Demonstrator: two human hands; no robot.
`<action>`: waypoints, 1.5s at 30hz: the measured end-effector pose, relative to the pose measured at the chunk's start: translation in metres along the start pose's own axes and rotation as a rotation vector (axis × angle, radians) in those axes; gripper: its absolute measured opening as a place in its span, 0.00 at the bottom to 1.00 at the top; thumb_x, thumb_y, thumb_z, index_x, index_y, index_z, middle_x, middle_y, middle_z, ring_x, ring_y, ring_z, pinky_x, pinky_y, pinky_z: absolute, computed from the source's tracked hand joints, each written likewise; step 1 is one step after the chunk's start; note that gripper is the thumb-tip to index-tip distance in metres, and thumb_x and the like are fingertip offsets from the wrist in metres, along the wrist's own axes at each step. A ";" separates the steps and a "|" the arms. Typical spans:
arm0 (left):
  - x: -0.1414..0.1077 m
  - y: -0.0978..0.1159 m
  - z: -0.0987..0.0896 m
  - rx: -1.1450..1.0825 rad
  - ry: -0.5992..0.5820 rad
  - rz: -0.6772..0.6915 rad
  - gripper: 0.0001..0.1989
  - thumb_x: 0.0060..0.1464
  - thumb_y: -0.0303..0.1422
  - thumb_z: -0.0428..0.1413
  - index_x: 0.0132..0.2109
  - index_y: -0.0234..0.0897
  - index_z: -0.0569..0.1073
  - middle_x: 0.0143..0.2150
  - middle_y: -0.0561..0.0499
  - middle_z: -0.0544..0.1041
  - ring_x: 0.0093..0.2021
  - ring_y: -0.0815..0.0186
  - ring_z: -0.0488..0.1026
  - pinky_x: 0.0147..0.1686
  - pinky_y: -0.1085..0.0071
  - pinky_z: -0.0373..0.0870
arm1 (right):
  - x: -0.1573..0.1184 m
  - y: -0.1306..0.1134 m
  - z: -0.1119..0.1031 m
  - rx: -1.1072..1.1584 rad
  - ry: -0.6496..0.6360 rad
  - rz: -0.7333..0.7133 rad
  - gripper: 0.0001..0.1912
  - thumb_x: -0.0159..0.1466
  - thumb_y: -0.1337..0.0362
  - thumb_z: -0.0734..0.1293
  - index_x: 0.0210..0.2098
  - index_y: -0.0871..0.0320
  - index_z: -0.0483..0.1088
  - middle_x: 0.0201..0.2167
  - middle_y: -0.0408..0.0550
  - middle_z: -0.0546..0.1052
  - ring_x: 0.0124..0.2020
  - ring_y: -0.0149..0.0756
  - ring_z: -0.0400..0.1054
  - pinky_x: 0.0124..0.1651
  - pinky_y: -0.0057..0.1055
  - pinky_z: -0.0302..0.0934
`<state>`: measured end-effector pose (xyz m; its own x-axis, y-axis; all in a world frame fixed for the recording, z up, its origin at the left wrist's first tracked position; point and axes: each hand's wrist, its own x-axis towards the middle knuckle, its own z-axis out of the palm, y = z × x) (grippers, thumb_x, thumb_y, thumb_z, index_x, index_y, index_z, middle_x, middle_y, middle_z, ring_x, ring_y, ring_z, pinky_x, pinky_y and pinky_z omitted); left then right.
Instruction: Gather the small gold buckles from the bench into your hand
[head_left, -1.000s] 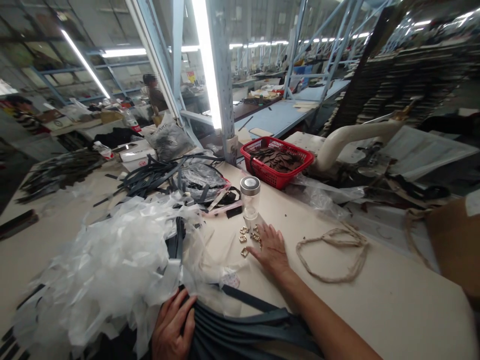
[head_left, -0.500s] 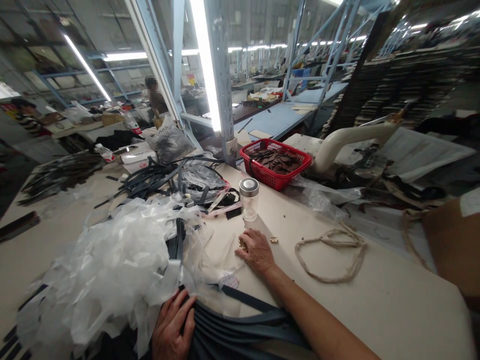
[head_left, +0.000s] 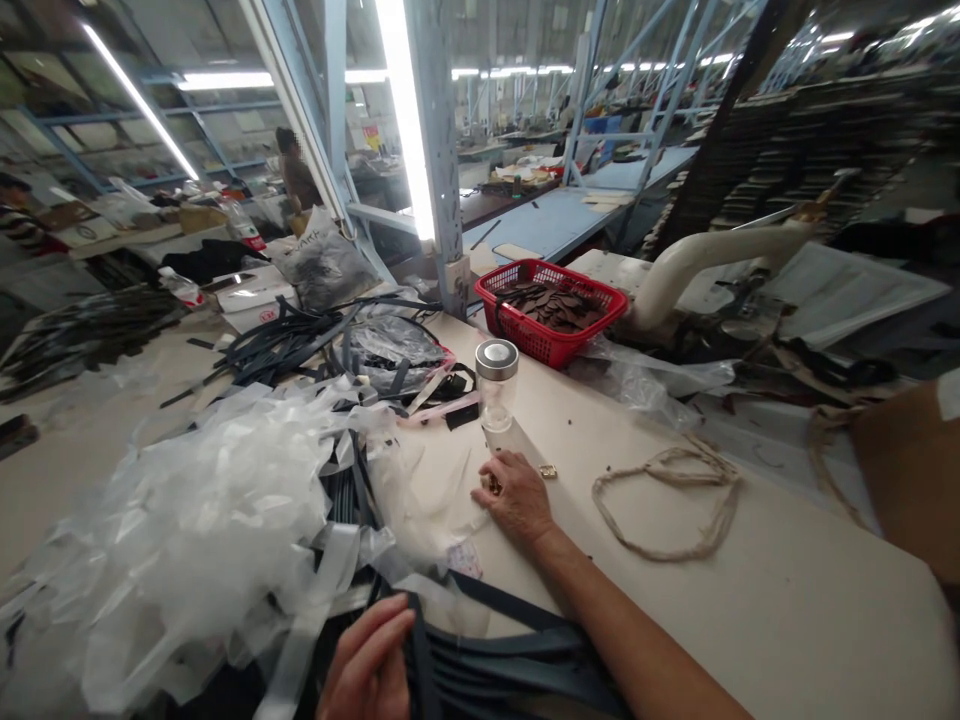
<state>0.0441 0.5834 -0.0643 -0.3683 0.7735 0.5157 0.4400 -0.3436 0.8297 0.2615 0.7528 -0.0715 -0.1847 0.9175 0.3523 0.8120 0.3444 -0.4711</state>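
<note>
two hands, two loose piles, and small buckles close to slipping away

the right hand [head_left: 516, 496] is resting knuckles-up on the table [head_left: 787, 600], fingers curled in over a small cluster of gold buckles [head_left: 492, 484]; only a glint of metal is showing at the fingertips, so i cannot tell whether the fingers are actually pinching them or just covering them. one stray buckle [head_left: 548, 471] is lying just beside that hand, apart from the cluster and not held.

the left hand [head_left: 369, 668] is sitting at the bottom edge of the view, fingers closed around the dark straps [head_left: 495, 665], which are fanning out towards the right forearm.

risks, as a judgement:
- the stray buckle is lying outside the hand, so a sweep of the wrist is likely to flick it farther off across the table.
- the clear jar [head_left: 496, 390] is standing upright just beyond the right fingers; a forward lift could be knocking it over.
- the heap of clear plastic strips [head_left: 202, 530] is crowding in on the left, touching the straps, and a dropped buckle sliding under it would be hard to find.
- a tug on the straps could be dragging plastic over the buckles.

the rope loop [head_left: 667, 505] is lying well apart to the right, and the red basket [head_left: 551, 310] is sitting farther back.
</note>
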 end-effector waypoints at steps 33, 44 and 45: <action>0.055 0.019 0.124 -1.136 0.064 -1.387 0.14 0.65 0.34 0.50 0.51 0.38 0.76 0.59 0.45 0.75 0.60 0.63 0.70 0.69 0.60 0.52 | -0.009 -0.001 -0.058 -0.148 -0.479 0.454 0.15 0.51 0.67 0.74 0.37 0.56 0.69 0.32 0.41 0.73 0.32 0.37 0.66 0.32 0.30 0.52; 0.055 0.020 0.123 -1.114 0.035 -1.405 0.13 0.63 0.31 0.53 0.53 0.38 0.75 0.60 0.46 0.74 0.62 0.63 0.68 0.69 0.61 0.53 | -0.014 -0.005 -0.083 -0.112 -0.630 0.341 0.18 0.50 0.67 0.76 0.38 0.52 0.70 0.38 0.39 0.71 0.34 0.33 0.66 0.33 0.29 0.52; 0.054 0.020 0.123 -1.111 0.031 -1.405 0.13 0.62 0.31 0.53 0.53 0.38 0.74 0.60 0.46 0.74 0.62 0.63 0.68 0.69 0.61 0.53 | -0.015 -0.008 -0.082 -0.149 -0.634 0.332 0.15 0.51 0.69 0.75 0.36 0.53 0.70 0.38 0.39 0.70 0.32 0.32 0.65 0.32 0.29 0.49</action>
<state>0.1335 0.6842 -0.0464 0.0374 0.7676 -0.6399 -0.8823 0.3260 0.3395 0.3031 0.7197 -0.0063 -0.1638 0.9234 -0.3472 0.9394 0.0386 -0.3405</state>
